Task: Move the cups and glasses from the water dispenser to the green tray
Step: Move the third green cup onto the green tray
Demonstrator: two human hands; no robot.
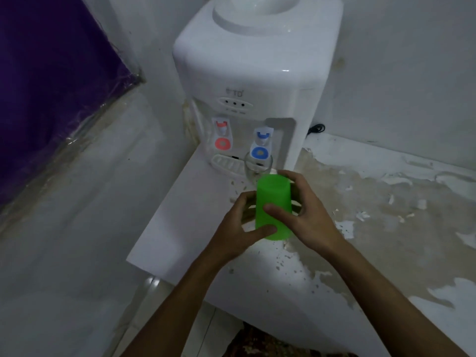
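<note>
The green cup [273, 206] is upside down in front of the water dispenser [253, 81], above the table [180, 220]. Left hand [239, 228] and right hand [307, 215] each grip its sides. A clear glass [257, 167], contents unclear, stands under the dispenser's blue tap [262, 140].
</note>
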